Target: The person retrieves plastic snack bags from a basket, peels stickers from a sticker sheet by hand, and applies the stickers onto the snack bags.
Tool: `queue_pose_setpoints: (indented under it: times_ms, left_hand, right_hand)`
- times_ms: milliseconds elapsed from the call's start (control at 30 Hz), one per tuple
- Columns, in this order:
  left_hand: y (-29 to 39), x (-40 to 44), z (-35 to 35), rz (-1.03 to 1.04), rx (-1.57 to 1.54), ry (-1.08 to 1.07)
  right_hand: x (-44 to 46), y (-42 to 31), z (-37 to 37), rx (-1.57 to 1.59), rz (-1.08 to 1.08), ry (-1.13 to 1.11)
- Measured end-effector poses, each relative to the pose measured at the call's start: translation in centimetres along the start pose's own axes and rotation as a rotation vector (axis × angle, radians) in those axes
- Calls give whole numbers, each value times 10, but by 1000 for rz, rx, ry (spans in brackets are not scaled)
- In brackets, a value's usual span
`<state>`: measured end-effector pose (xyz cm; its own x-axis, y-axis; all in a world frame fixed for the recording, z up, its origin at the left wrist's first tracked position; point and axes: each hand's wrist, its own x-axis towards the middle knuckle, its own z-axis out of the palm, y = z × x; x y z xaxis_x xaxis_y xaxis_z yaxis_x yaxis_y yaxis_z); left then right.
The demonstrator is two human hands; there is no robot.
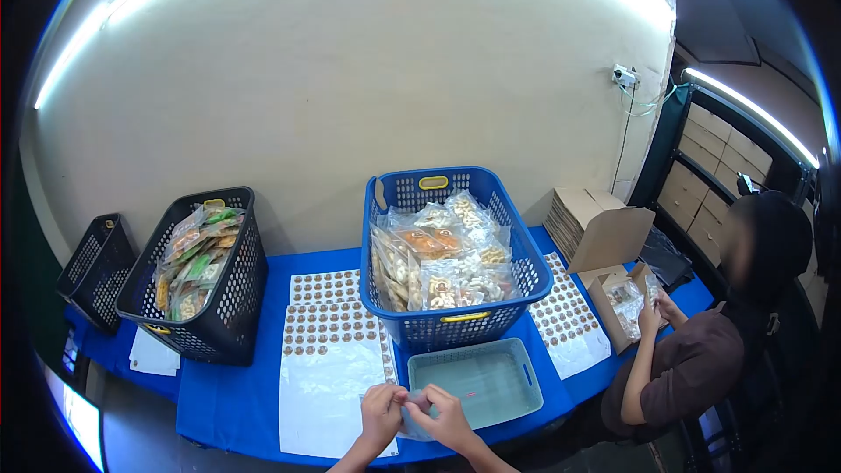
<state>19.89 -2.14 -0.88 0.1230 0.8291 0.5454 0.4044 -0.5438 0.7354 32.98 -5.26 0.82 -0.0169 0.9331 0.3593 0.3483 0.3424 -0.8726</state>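
Partly hidden, plastic bag (419,429) in both hands (382,412) (444,420)

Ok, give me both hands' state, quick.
Left hand: closed, pinching what looks like a clear plastic bag.
Right hand: closed, pinching the same bag.

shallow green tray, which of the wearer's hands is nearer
Right: the right hand is by the near left corner of the tray; the left hand is farther left, outside it.

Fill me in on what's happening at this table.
The left hand and right hand pinch what looks like a clear plastic bag at the near edge of a pale green tray. Behind it, a blue basket holds many filled packets. To the right, another person holds a packet by an open cardboard box.
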Motion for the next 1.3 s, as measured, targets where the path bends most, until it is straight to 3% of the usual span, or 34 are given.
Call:
queue_pose_setpoints:
  times_ms: [67, 333, 400, 467, 600, 667, 800, 867, 900, 1000, 1067, 1133, 1167, 1267, 1300]
  left_hand:
    - [-8, 0, -2, -80, -4, 81]
    - [-14, 15, -27, -15, 41, 266]
    - [-20, 23, -32, -59, -11, 368]
    - [-28, 41, -53, -253, -269, 503]
    - [-18, 44, -45, -225, -435, 358]
    - [4, 43, -26, -216, -820, 197]
    - [12, 38, 5, -503, -1629, 17]
    - [11, 33, 11, -633, -1883, -70]
    - [6, 31, 13, -598, -1949, -172]
    - [5, 31, 11, -653, -1549, -66]
    - [-15, 24, 7, -701, -1670, -234]
    - [2, 27, -12, -866, -1667, -343]
    - [-10, 21, -14, -823, -1688, -478]
    - [-18, 9, -15, -940, -1537, -576]
    - [-21, 6, -13, -900, -1568, -646]
  right_hand:
    - [-2, -1, 7, 43, 26, -18]
    - [-15, -12, 19, 104, 8, -72]
    - [-21, -10, 17, 119, 32, -126]
    - [-30, 7, 12, 114, 67, -211]
    - [-50, 44, 10, 337, 345, -93]
    - [-56, 57, 14, 584, 571, -39]
    - [-74, 71, 14, 1126, 767, -148]
    - [-79, 69, 7, 1262, 697, -178]
    - [-80, 68, 3, 1299, 687, -171]
    - [-80, 60, -18, 1140, 669, -57]
    - [-79, 55, -38, 860, 636, 35]
    - [-80, 41, -63, 1047, 533, 112]
    - [-81, 31, -72, 1135, 522, 197]
    - [-83, 63, -80, 1963, 77, -60]
    - [-83, 69, -81, 1856, 97, 15]
